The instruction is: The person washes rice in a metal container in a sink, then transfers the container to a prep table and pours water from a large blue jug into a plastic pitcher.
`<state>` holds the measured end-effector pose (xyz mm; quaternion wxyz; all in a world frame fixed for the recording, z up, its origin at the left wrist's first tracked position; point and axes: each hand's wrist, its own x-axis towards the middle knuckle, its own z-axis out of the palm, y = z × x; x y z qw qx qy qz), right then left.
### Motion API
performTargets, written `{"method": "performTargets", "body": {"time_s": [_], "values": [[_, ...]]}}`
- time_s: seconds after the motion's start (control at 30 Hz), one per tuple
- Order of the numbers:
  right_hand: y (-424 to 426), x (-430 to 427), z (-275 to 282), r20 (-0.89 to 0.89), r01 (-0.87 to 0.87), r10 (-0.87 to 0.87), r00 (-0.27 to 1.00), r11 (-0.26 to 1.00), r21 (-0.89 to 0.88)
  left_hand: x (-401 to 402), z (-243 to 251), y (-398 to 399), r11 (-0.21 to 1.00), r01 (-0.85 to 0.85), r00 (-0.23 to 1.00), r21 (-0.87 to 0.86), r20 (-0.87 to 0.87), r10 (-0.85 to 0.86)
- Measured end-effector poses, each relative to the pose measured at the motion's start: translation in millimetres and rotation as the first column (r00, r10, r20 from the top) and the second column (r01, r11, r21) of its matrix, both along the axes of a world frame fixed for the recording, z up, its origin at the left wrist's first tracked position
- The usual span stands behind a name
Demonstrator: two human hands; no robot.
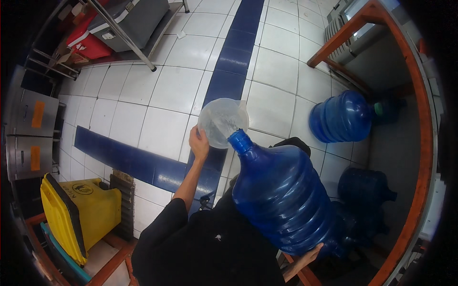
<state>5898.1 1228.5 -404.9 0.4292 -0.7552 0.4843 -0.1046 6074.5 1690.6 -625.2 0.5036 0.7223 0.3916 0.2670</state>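
Note:
My left hand point(199, 143) grips the near left rim of a translucent plastic jug point(222, 107) with a pouring spout. Clear liquid shows inside it. A large blue water-cooler bottle point(279, 193) lies tilted across my right side, its uncapped neck point(240, 140) over the jug's near rim. Water runs from that mouth into the jug. At the bottle's base, my right hand point(308, 258) supports it from below, with the fingertips against the ribbed side. Part of that hand is hidden by the bottle.
Another blue bottle with a green cap point(340, 116) lies at right, and several darker ones point(363, 187) sit under an orange-framed table point(424, 143). A yellow wheeled bin point(96, 207) stands lower left. A metal rack point(121, 34) holds grey and red cooler boxes point(91, 44).

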Motion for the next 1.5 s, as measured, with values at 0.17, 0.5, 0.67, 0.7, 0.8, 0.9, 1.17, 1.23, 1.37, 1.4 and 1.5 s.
{"method": "performTargets", "body": {"time_s": [0.17,0.5,0.67,0.7,0.8,0.9,1.17,1.23,1.37,1.4,1.5], "values": [[4,0,2,0.017,0.029,-0.030,0.999,0.999,0.031,-1,-7,2,0.999,0.008,1.000,0.032,-0.004,-0.008],[4,-1,7,-0.004,-0.042,0.042,0.999,0.999,-0.007,0,-10,3,1.000,-0.002,1.000,0.016,-0.030,0.003],[6,1,9,-0.017,-0.022,0.022,1.000,1.000,-0.011,-2,-10,3,0.998,0.008,1.000,0.061,0.010,-0.009],[8,2,10,-0.017,-0.021,0.021,1.000,1.000,-0.012,-1,-8,2,1.000,0.011,1.000,0.029,-0.019,-0.010],[17,5,14,0.020,-0.025,0.026,0.999,0.998,-0.053,0,-10,1,0.999,0.001,1.000,0.042,0.026,-0.002],[18,6,15,0.016,-0.021,0.023,1.000,0.997,-0.072,1,-3,0,1.000,-0.013,1.000,0.010,0.018,0.013],[14,3,15,0.020,-0.051,0.052,0.998,0.998,-0.027,0,-6,2,1.000,0.007,0.999,0.020,-0.033,-0.007],[11,1,12,0.010,-0.030,0.030,0.999,0.999,-0.019,0,-5,0,1.000,0.001,1.000,0.020,-0.015,-0.001],[-1,-3,3,-0.017,-0.025,0.025,1.000,0.999,-0.025,0,-10,3,0.999,0.007,1.000,0.042,0.012,-0.007],[-1,-2,2,-0.018,-0.029,0.028,0.999,0.999,-0.023,-1,-14,5,0.997,0.003,0.999,0.075,0.033,-0.005],[0,-3,4,-0.027,-0.029,0.028,0.999,0.999,-0.020,-1,-11,4,0.999,0.016,1.000,0.036,0.023,-0.016]]}}
